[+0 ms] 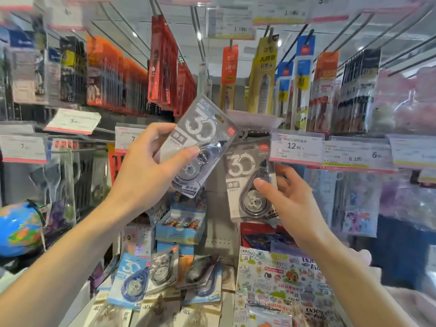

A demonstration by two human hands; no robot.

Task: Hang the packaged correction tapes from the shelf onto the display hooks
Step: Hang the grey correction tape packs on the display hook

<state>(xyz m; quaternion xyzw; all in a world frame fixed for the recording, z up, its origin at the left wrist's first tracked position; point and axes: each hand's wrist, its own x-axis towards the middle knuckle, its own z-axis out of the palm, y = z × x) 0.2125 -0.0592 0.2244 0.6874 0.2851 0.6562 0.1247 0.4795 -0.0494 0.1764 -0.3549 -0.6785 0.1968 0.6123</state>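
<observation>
Left hand (151, 166) pinches a grey carded correction tape pack (203, 142) — thumb on front, fingers curled behind — tilted, raised near the black display hook (256, 134). Right hand (290, 199) grips a second grey pack (250, 182) already hanging on that hook, thumb pressed on its blister. More blue and grey packs (151, 277) lie on the shelf below.

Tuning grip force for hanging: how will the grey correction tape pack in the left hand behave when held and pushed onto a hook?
The grey pack is a flat card with a clear blister, so probably light and fairly stiff, though the card may flex. The glossy plastic looks slippery; the left hand pinches it between thumb and fingers. It sits tilted, so it likely pivots easily in a pinch.
</observation>
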